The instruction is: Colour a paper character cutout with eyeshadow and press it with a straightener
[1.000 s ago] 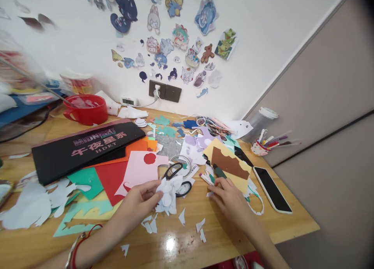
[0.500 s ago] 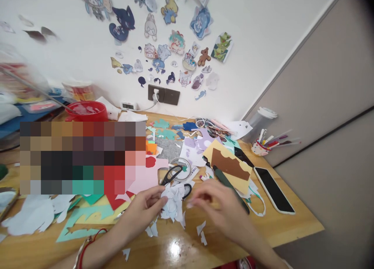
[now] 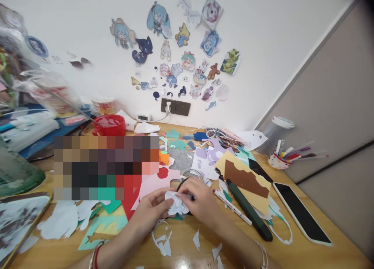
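Between my hands is a white paper cutout (image 3: 173, 206) with faint blue drawing on it. My left hand (image 3: 154, 208) grips its left side, thumb on top and fingers behind. At the upper right edge of the cutout, the fingers of my right hand (image 3: 203, 202) pinch the paper; whether a smaller piece is between them, I cannot tell. Scissors lie behind my right hand, mostly covered, with part of a black handle (image 3: 181, 183) showing. A roll of clear tape (image 3: 195, 170) is just beyond. Thin white paper scraps (image 3: 163, 241) lie on the wooden table below.
A capped marker (image 3: 232, 207), a dark green cutter-like tool (image 3: 249, 210) and a phone (image 3: 302, 213) lie to the right. Coloured paper sheets (image 3: 102, 230) spread at left, near a red cup (image 3: 109, 125). A pen cup (image 3: 277, 160) stands at the far right.
My right hand has moved left onto the paper cutout, and its fingers now meet the paper. The camera view has shifted, so the surroundings appear lower and farther right.
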Motion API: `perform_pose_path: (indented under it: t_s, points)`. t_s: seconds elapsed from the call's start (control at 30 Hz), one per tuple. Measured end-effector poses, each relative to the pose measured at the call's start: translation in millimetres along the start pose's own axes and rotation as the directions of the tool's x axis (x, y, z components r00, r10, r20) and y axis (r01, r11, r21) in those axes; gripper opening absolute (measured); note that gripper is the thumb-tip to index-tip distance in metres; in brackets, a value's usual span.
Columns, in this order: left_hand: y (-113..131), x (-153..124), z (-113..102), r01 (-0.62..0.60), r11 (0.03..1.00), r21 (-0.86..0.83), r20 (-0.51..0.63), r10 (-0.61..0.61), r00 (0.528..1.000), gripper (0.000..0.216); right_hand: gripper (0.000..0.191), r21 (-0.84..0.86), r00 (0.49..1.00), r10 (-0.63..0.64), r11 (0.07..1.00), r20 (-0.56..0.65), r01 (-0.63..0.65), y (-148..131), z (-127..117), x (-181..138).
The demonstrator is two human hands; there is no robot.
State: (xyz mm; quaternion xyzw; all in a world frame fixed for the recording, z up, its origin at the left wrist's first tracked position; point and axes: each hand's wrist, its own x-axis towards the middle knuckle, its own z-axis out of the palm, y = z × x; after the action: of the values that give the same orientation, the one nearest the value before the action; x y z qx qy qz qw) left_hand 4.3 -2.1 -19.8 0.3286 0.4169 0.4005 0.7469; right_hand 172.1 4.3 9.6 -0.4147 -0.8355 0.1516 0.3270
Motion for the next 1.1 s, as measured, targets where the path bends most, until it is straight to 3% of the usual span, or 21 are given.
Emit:
perform_pose_path:
  t_s: [0.1, 0.2, 0.37, 0.5, 0.73, 0.93, 1.1]
  points:
    - [3, 0, 0, 0.003, 0.998, -0.066, -0.019, -0.004, 1.000, 0.031, 0.019, -0.008, 0.993, -0.120, 0.993, -0.005, 0.120, 4, 5, -4]
    - [5, -2, 1, -0.009, 0.994, -0.108, -0.005, 0.008, 1.000, 0.029, 0.026, 0.009, 0.988, -0.153, 0.988, -0.030, 0.153, 7, 5, -8]
    - [4, -2, 1, -0.045, 0.998, -0.038, -0.052, 0.043, 0.998, 0.039, 0.015, 0.081, 0.990, -0.088, 0.992, -0.114, 0.098, 5, 2, -10]
    - [6, -3, 2, -0.061, 0.997, -0.044, -0.085, 0.057, 0.995, 0.032, 0.015, 0.115, 0.986, -0.023, 0.992, -0.166, 0.043, 3, 3, -9]
    - [11, -8, 4, -0.079, 0.987, -0.138, -0.044, 0.074, 0.996, 0.021, 0.025, 0.031, 0.983, -0.161, 0.986, -0.084, 0.164, 3, 6, -13]
    - [9, -6, 1, -0.057, 0.998, -0.041, -0.051, 0.055, 0.997, 0.022, 0.018, 0.273, 0.996, 0.061, 0.961, -0.071, -0.040, -4, 5, -9]
    - [5, -5, 2, -0.034, 0.999, -0.038, 0.000, 0.034, 0.999, 0.030, 0.010, 0.320, 0.982, 0.178, 0.936, -0.063, -0.149, -4, 6, -9]
